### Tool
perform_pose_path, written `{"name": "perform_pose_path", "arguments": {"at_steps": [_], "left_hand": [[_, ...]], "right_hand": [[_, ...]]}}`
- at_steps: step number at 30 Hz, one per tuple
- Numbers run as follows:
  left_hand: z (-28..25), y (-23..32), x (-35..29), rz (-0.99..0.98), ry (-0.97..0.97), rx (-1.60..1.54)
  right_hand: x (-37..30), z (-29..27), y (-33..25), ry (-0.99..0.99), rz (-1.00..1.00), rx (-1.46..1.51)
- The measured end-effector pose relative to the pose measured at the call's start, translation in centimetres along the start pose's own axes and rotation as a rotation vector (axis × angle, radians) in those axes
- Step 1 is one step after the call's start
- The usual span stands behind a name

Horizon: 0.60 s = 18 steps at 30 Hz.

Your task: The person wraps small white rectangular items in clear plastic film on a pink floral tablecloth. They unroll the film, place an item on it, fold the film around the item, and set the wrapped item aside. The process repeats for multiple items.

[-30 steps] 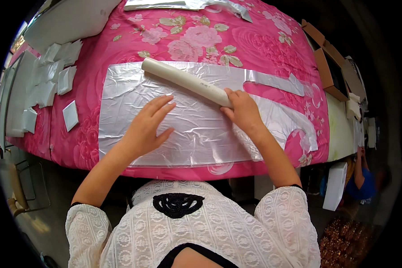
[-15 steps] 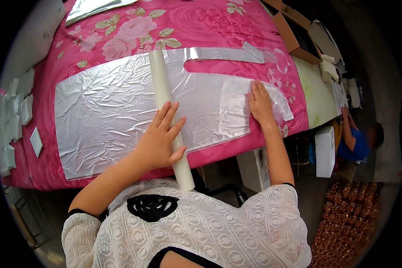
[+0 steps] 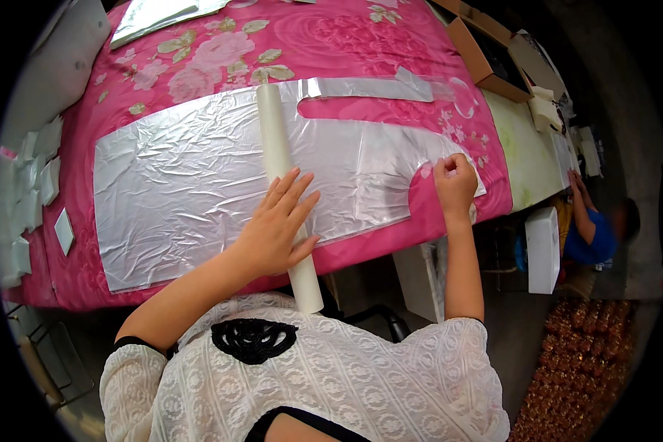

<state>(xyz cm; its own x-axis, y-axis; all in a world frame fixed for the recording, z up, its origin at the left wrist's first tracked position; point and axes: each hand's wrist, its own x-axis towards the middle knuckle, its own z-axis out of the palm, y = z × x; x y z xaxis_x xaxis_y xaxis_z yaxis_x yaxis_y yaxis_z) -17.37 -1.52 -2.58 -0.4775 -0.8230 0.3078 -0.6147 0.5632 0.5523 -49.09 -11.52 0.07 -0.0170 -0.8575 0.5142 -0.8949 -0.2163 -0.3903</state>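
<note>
A thin, wrinkled, silvery-white plastic sheet (image 3: pixel 177 184) with a long rounded slot along its far side lies on the table. A smooth white tube (image 3: pixel 276 140) rests across it, its near end jutting over the table's front edge toward my blouse. My left hand (image 3: pixel 278 221) lies over the tube, palm down and open, fingers spread. My right hand (image 3: pixel 455 184) is closed in a pinch at the sheet's right end, with the plastic drawn into folds beside it. The fingertips partly hide what they grip.
A pink flowered cloth (image 3: pixel 376 44) covers the table. Silvery folded sheets (image 3: pixel 158 18) lie at the far left, with small white packets (image 3: pixel 33 184) along the left edge. An open cardboard box (image 3: pixel 486 62) stands far right. A person in blue (image 3: pixel 589 236) is beyond.
My right hand has gone from lying flat on the sheet to a closed pinch, farther right and slightly nearer. The plastic's right end has gathered. My left hand stays on the tube, which has shifted slightly right.
</note>
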Motion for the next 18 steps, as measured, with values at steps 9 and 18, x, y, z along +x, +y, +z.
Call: {"name": "perform_pose_path", "arguments": {"at_steps": [9, 18], "left_hand": [[-3.8, 0.2, -0.7, -0.742, -0.112, -1.356], [-16.3, -12.2, -14.6, -1.091, 0.01, -0.841]], "right_hand": [[-7.5, 0.0, -17.8, -0.714, -0.425, 0.844], [-10.5, -1.6, -16.6, -0.703, -0.25, 0.076]]}}
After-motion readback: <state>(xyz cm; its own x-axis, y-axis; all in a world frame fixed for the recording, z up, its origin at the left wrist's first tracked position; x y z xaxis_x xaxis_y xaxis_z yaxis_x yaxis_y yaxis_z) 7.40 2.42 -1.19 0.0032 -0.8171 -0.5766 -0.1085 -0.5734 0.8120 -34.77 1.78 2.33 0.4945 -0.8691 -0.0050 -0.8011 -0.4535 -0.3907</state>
